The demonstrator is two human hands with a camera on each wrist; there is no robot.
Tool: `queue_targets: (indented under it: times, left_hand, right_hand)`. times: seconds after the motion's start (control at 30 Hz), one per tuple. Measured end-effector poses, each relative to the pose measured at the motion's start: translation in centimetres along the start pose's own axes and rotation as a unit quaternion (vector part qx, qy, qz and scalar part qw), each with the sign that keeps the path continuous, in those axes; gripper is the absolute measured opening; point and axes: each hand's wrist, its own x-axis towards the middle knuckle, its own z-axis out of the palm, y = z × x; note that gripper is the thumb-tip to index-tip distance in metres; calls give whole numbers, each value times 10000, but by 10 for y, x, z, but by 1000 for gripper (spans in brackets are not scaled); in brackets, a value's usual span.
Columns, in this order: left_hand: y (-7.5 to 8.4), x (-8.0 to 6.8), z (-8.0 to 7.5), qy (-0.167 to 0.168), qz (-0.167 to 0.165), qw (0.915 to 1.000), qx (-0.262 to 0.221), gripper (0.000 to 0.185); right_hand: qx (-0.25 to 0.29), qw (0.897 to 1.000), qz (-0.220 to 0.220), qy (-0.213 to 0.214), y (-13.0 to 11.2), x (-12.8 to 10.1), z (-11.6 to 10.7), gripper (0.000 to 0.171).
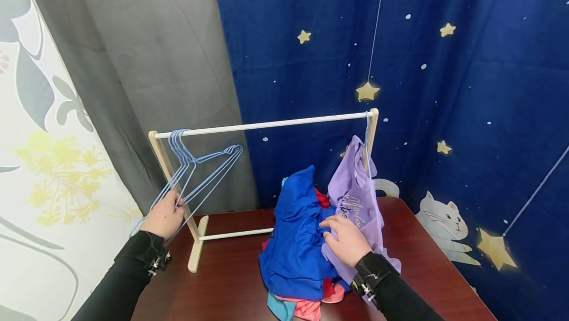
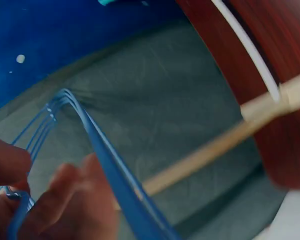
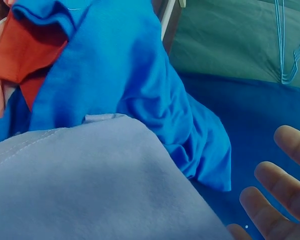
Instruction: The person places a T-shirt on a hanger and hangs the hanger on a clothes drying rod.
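Note:
Several light blue wire hangers (image 1: pixel 200 173) (image 2: pixel 105 160) hang in a bunch at the left end of the white rail (image 1: pixel 266 124) of a small wooden rack. My left hand (image 1: pixel 166 215) (image 2: pixel 45 200) grips their lower wires, pulling them out to the left. A pile of clothes sits on the table: a blue garment (image 1: pixel 295 234) (image 3: pixel 125 75) and red pieces (image 3: pixel 32 55). A purple shirt (image 1: pixel 355 207) (image 3: pixel 90 185) hangs on a hanger at the rail's right end. My right hand (image 1: pixel 344 237) (image 3: pixel 270 200) rests with straight fingers on the purple shirt, beside the blue garment.
The rack's wooden post and foot (image 1: pixel 195 249) stand on the dark red table (image 1: pixel 222 286). A grey curtain (image 1: pixel 155 64) and a dark blue star-patterned curtain (image 1: pixel 444 64) hang close behind. The table's right edge (image 1: pixel 458 271) is near.

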Motion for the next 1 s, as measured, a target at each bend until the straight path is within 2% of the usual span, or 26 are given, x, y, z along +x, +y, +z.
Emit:
queue_targets:
  times: [0.1,0.17,0.23,0.3,0.4,0.47,0.57,0.8,1.0]
  left_hand:
    - [3,-1,0,-658,-141,9948,-770,12]
    - [6,-1,0,-1071,-351,9839,-1386,17]
    - [9,-1,0,-1354,-582,9694,-1964,18]
    - [13,-1,1,-1477,-786,9578,-2338,16]
    - [19,-2,2,-1459,-892,9532,-2493,12]
    - [23,-1,3,-1389,-883,9539,-2510,10]
    - [28,-1,5,-1193,-762,9596,-2431,12]
    - [38,-9,6,-533,-462,9823,-1735,14]
    - [42,-27,16,-396,-261,9878,-1485,16]
  right_hand:
    - [37,10000,-14,47,-1,0,1,20]
    - [66,10000,30,44,-2,0,2,19]
    - [112,9999,62,27,-2,1,3,18]
    - [169,9998,82,-25,-2,1,4,18]
    - [207,9997,109,-120,-2,1,7,18]
    - [205,9996,136,-147,-2,1,8,18]
    - [207,9997,99,-85,0,1,12,17]
    - [436,9990,-75,86,3,2,33,17]
    - [693,9973,-140,206,1,7,61,21]
